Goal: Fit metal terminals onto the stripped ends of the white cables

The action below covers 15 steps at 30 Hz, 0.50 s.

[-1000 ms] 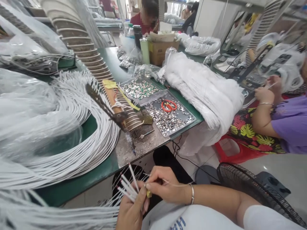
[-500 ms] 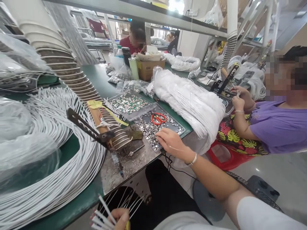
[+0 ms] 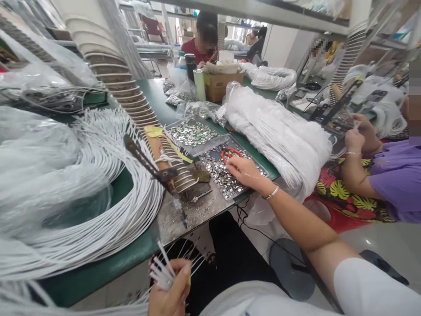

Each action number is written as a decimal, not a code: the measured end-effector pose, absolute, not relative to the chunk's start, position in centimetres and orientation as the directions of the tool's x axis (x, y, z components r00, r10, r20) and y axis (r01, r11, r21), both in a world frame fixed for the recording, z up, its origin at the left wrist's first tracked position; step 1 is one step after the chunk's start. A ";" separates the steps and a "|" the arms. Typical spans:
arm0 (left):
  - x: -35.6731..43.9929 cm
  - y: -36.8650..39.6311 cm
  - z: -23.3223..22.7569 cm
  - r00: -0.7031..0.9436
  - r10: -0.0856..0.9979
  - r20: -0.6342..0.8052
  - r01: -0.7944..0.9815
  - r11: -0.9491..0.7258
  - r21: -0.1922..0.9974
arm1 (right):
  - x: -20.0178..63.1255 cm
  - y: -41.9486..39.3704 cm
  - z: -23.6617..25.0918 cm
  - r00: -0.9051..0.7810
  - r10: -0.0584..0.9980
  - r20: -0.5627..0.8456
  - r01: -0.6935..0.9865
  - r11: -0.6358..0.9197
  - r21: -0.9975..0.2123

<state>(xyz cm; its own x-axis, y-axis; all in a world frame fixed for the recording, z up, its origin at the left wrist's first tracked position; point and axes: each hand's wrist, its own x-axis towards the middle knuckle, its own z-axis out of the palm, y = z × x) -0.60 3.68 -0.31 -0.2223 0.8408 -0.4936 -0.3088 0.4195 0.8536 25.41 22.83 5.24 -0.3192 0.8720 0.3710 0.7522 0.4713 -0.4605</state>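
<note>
Right hand now in the tray; left hand back up in view

A second ago the right hand was down at the lap, pinching at the white cable ends beside the left hand. Half a second ago it had reached the near edge of the tray of metal pieces. Now it lies further in, fingers down among the pieces, just beside the red scissors. The left hand, almost out of view half a second ago, shows again, gripping the cable ends.

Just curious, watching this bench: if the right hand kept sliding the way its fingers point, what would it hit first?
Probably the red-handled scissors, lying in the tray of small metal pieces just beyond the right hand, though depth is hard to judge.
</note>
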 end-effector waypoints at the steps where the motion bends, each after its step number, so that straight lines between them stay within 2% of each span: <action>1: -0.7 3.6 -0.3 -0.201 0.847 -0.493 -0.308 0.423 0.852 | 25.5 22.4 5.6 -0.282 0.879 0.384 0.731 0.456 -0.507; 4: -0.9 3.4 -0.2 -0.167 0.856 -0.490 -0.324 0.422 0.847 | 25.3 20.3 6.8 -0.173 0.907 0.383 0.579 0.408 -0.706; 6: -0.9 3.3 -0.1 -0.167 0.858 -0.486 -0.332 0.416 0.847 | 24.8 18.2 7.2 -0.164 0.917 0.364 0.473 0.397 -0.786; 9: -0.6 3.1 0.2 -0.177 0.856 -0.486 -0.319 0.417 0.851 | 23.2 14.6 6.6 -0.344 0.891 0.296 0.318 0.408 -0.856; 11: -0.4 3.0 0.3 -0.173 0.857 -0.486 -0.304 0.423 0.854 | 21.6 12.3 5.5 -0.481 0.847 0.229 0.170 0.346 -0.923; 15: -0.4 2.8 0.4 -0.097 0.864 -0.494 -0.274 0.454 0.848 | 18.8 8.7 2.8 -0.551 0.819 0.163 -0.025 0.180 -0.983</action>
